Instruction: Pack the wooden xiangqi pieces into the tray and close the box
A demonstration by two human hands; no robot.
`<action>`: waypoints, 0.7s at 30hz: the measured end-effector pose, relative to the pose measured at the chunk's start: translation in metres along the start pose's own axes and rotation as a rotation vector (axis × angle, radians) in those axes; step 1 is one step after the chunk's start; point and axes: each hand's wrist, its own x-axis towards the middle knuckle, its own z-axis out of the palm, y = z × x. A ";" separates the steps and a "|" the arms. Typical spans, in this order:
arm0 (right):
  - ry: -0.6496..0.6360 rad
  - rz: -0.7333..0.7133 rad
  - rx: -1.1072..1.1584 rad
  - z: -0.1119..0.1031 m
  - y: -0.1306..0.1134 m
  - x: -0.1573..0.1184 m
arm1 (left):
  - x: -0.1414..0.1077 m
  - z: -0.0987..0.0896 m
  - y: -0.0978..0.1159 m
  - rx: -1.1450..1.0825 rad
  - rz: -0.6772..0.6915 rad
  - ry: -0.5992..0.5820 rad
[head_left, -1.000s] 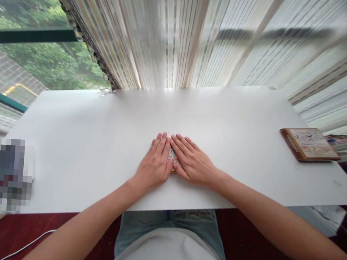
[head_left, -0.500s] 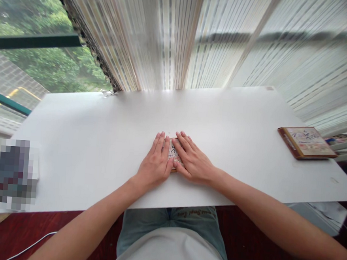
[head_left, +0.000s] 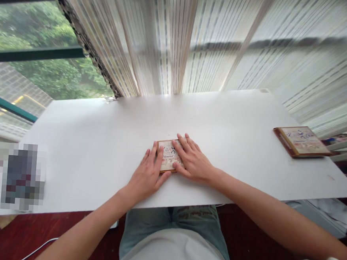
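In front of me on the white table lies a small, flat, book-like item (head_left: 168, 156) with brown edges and a pale cover printed with dark lettering. I cannot tell whether it is a book or a box. My left hand (head_left: 148, 175) is open at its left edge, with fingertips at the border and the thumb near the lower edge. Spread flat, my right hand (head_left: 192, 160) rests on the right part of the cover and hides it.
The white table (head_left: 101, 148) extends to both sides. A similar brown-edged, book-like item (head_left: 302, 141) lies at the far right. On the left sits a pixelated object (head_left: 23, 177). Striped curtains (head_left: 168, 38) hang along the back edge, beside a window (head_left: 40, 73).
My left hand has slid left and toward me, off most of the cover, so more printing shows. My right hand stays in nearly the same place. The view has shifted slightly.
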 end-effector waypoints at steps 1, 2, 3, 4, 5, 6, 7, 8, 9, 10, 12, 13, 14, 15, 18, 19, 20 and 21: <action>-0.011 0.002 0.012 -0.002 0.000 0.000 | -0.002 0.000 -0.001 0.010 0.016 -0.003; -0.023 0.001 0.027 -0.004 0.000 -0.001 | -0.003 0.000 -0.002 0.020 0.028 -0.010; -0.035 -0.005 0.042 -0.006 0.002 -0.002 | -0.004 -0.001 -0.003 0.029 0.034 -0.020; -0.048 -0.017 0.058 -0.009 0.003 -0.003 | -0.005 -0.001 -0.005 0.039 0.034 -0.031; -0.060 -0.031 0.075 -0.013 0.006 -0.005 | -0.005 -0.002 -0.006 0.050 0.029 -0.042; -0.071 -0.043 0.090 -0.017 0.010 -0.007 | -0.005 -0.003 -0.007 0.060 0.020 -0.052; -0.080 -0.047 0.106 -0.021 0.014 -0.009 | -0.005 -0.005 -0.009 0.064 0.010 -0.062; -0.091 -0.044 0.121 -0.025 0.018 -0.011 | -0.004 -0.007 -0.012 0.061 -0.001 -0.069; -0.104 -0.034 0.137 -0.030 0.022 -0.012 | -0.003 -0.010 -0.014 0.048 -0.009 -0.074; -0.122 -0.022 0.156 -0.035 0.025 -0.012 | -0.001 -0.012 -0.017 0.026 -0.011 -0.077; -0.160 -0.010 0.204 -0.042 0.031 -0.011 | 0.006 -0.017 -0.024 -0.035 0.007 -0.086; -0.174 -0.015 0.229 -0.045 0.032 -0.009 | 0.011 -0.019 -0.027 -0.066 0.023 -0.089; -0.183 -0.025 0.251 -0.046 0.033 -0.007 | 0.015 -0.021 -0.030 -0.096 0.038 -0.094; -0.184 -0.038 0.266 -0.046 0.033 -0.004 | 0.021 -0.022 -0.033 -0.122 0.052 -0.097; -0.163 -0.085 0.280 -0.042 0.032 0.003 | 0.033 -0.022 -0.036 -0.174 0.099 -0.097; -0.150 -0.099 0.274 -0.039 0.031 0.005 | 0.035 -0.022 -0.035 -0.182 0.118 -0.097; -0.136 -0.111 0.264 -0.037 0.030 0.006 | 0.036 -0.020 -0.035 -0.184 0.136 -0.096; -0.122 -0.121 0.250 -0.034 0.030 0.006 | 0.037 -0.019 -0.034 -0.178 0.150 -0.094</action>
